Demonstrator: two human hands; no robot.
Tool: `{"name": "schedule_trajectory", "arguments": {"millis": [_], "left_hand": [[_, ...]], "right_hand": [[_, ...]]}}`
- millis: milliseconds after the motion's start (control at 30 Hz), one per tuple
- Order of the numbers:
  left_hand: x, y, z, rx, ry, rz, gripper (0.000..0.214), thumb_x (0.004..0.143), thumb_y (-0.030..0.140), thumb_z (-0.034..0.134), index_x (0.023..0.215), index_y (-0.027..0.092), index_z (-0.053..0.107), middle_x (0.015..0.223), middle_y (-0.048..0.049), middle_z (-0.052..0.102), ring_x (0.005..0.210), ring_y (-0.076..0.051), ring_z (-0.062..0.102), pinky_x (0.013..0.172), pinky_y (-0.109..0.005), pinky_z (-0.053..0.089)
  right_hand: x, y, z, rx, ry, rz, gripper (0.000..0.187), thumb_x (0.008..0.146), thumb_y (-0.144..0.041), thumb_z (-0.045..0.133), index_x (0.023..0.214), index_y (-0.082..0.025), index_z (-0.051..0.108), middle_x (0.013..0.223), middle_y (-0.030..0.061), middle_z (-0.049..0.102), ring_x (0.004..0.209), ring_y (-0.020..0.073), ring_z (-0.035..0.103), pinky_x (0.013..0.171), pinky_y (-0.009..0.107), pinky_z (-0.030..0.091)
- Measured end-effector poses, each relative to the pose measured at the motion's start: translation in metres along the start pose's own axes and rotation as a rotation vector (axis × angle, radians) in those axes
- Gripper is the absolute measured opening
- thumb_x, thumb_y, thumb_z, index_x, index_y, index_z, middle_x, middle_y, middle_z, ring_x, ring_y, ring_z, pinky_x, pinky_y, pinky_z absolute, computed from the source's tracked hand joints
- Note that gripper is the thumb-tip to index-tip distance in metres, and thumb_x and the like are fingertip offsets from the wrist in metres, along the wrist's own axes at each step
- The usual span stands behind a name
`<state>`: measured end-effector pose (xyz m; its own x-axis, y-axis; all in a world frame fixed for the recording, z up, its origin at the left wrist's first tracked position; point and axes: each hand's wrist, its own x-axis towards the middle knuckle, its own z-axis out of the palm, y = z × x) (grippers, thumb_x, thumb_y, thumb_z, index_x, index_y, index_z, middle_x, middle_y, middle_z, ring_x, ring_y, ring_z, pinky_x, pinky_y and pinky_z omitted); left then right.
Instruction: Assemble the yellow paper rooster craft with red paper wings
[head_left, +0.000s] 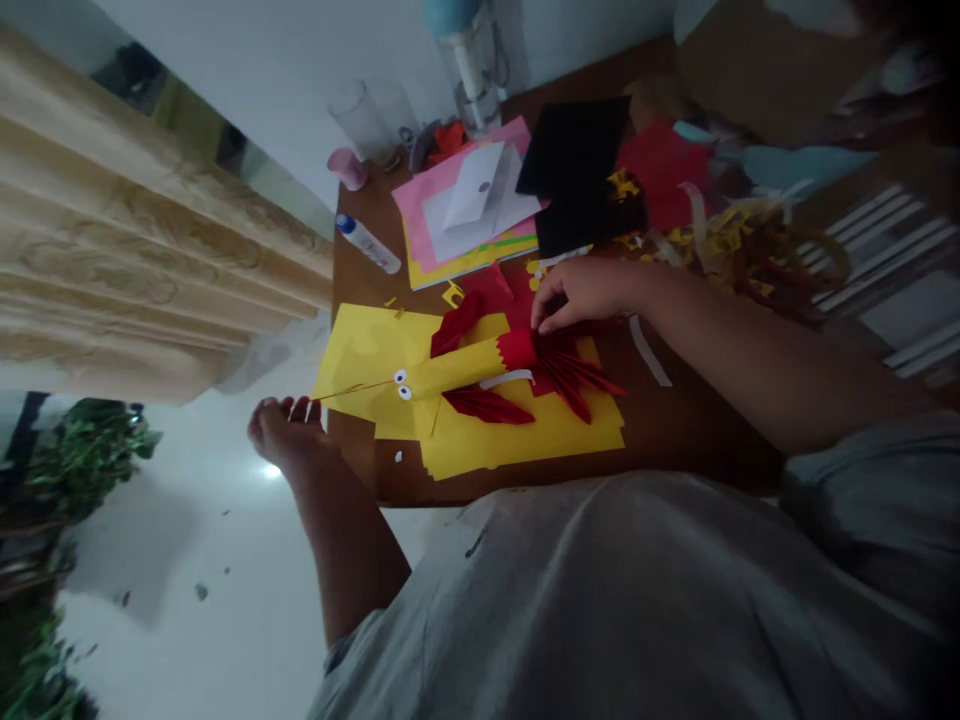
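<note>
Wooden table (697, 440); yellow paper (525, 440); beige curtain (150, 220)

Wooden desk (360, 455): yellow paper sheets (525, 440) bearing a red paper craft (559, 370) at near edge, overhanging side edge. Pink-and-yellow paper stack (435, 205) mid-desk; black paper (574, 145) and red paper (664, 170) toward far edge; blue-capped bottle (367, 243) by side edge; clear glass (367, 120) at wall corner.

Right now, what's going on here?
A person is working with cut paper at a wooden table. Their right hand rests on fringed red paper attached to a yellow paper figure with googly eyes. The figure lies on yellow sheets. Their left hand is at the sheets' far edge, beside a thin brown strip. A blue-capped bottle lies nearby.
</note>
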<state>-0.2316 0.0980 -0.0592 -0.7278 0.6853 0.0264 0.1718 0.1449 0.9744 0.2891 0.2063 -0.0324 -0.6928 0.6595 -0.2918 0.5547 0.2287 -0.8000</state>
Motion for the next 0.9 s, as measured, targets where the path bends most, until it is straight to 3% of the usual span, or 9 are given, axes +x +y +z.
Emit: {"name": "schedule_trajectory", "arguments": {"millis": [100, 233, 500, 600, 700, 800, 900], "left_hand": [[-0.003, -0.007, -0.009, 0.01, 0.159, -0.047, 0.025, 0.088, 0.025, 0.071, 0.106, 0.02, 0.055, 0.089, 0.0028, 0.058, 0.079, -0.01, 0.062, 0.076, -0.025, 0.059], [-0.001, -0.015, -0.021, 0.038, 0.198, -0.044, 0.036, 0.08, 0.022, 0.082, 0.112, 0.018, 0.068, 0.092, 0.0004, 0.069, 0.077, -0.01, 0.069, 0.081, -0.03, 0.069], [0.012, -0.023, -0.037, 0.263, 0.222, 0.05, 0.022, 0.083, 0.011, 0.075, 0.104, 0.014, 0.072, 0.079, 0.0041, 0.068, 0.07, -0.01, 0.07, 0.066, -0.022, 0.061], [0.016, -0.025, -0.037, 0.287, 0.205, 0.072, 0.018, 0.088, 0.005, 0.073, 0.103, 0.012, 0.069, 0.078, 0.0062, 0.066, 0.068, -0.008, 0.07, 0.064, -0.019, 0.058], [0.02, -0.028, -0.037, 0.28, 0.178, 0.074, 0.018, 0.09, 0.001, 0.07, 0.102, 0.013, 0.064, 0.078, 0.0074, 0.066, 0.066, -0.007, 0.068, 0.064, -0.019, 0.058], [0.023, -0.032, -0.037, 0.27, 0.133, 0.071, 0.019, 0.091, 0.002, 0.072, 0.099, 0.015, 0.06, 0.077, 0.0082, 0.065, 0.062, -0.006, 0.065, 0.061, -0.019, 0.058], [0.023, -0.035, -0.037, 0.272, 0.072, 0.059, 0.021, 0.091, 0.008, 0.076, 0.097, 0.016, 0.058, 0.073, 0.0086, 0.063, 0.058, -0.007, 0.062, 0.057, -0.019, 0.054]], "right_hand": [[0.004, 0.007, -0.001, 0.001, -0.004, -0.018, 0.035, 0.082, -0.058, 0.093, 0.102, -0.03, 0.095, 0.107, 0.0052, 0.091, 0.102, 0.0319, 0.083, 0.09, 0.04, 0.058], [0.01, 0.018, -0.001, 0.006, 0.001, -0.017, 0.043, 0.078, -0.068, 0.095, 0.099, -0.03, 0.094, 0.106, 0.0054, 0.091, 0.103, 0.0342, 0.083, 0.09, 0.042, 0.059], [0.007, 0.013, 0.006, 0.006, 0.088, -0.021, 0.039, 0.084, -0.062, 0.09, 0.1, -0.027, 0.091, 0.108, 0.0083, 0.089, 0.1, 0.0301, 0.08, 0.092, 0.041, 0.056], [-0.006, 0.008, 0.008, -0.011, 0.133, -0.043, 0.041, 0.09, -0.061, 0.085, 0.113, -0.028, 0.092, 0.119, 0.0087, 0.088, 0.107, 0.0314, 0.079, 0.096, 0.042, 0.057], [-0.017, 0.008, 0.007, -0.114, 0.179, -0.095, 0.047, 0.086, -0.053, 0.087, 0.127, -0.03, 0.091, 0.131, 0.0099, 0.085, 0.121, 0.0351, 0.075, 0.107, 0.044, 0.056], [-0.021, 0.014, 0.009, -0.225, 0.195, -0.125, 0.043, 0.08, -0.045, 0.09, 0.121, -0.031, 0.092, 0.127, 0.0103, 0.086, 0.132, 0.0381, 0.07, 0.118, 0.048, 0.051], [-0.02, 0.017, 0.011, -0.231, 0.192, -0.139, 0.032, 0.086, -0.043, 0.084, 0.113, -0.03, 0.094, 0.12, 0.0098, 0.087, 0.126, 0.0361, 0.072, 0.118, 0.048, 0.05]]}}
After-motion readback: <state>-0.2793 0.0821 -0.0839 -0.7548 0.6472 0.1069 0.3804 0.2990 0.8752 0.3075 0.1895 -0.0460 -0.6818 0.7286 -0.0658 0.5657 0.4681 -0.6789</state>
